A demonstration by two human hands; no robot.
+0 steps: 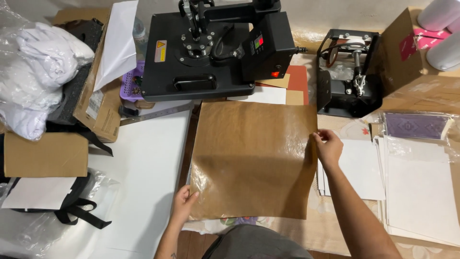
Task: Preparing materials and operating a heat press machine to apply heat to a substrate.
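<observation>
A large brown, slightly glossy sheet (249, 158) lies flat in front of me on the work surface. My left hand (184, 204) pinches its near left corner. My right hand (328, 146) grips its right edge near the far corner. Just beyond the sheet stands a black heat press (206, 52) with its upper plate swung to the left.
White board (143, 172) at left. Cardboard boxes (45, 153), bagged white cloth (33, 72) and a black strap bag (76, 211) far left. A smaller black press (347, 81) back right. Stacks of white sheets (417, 192) at right. Purple basket (132, 81) behind.
</observation>
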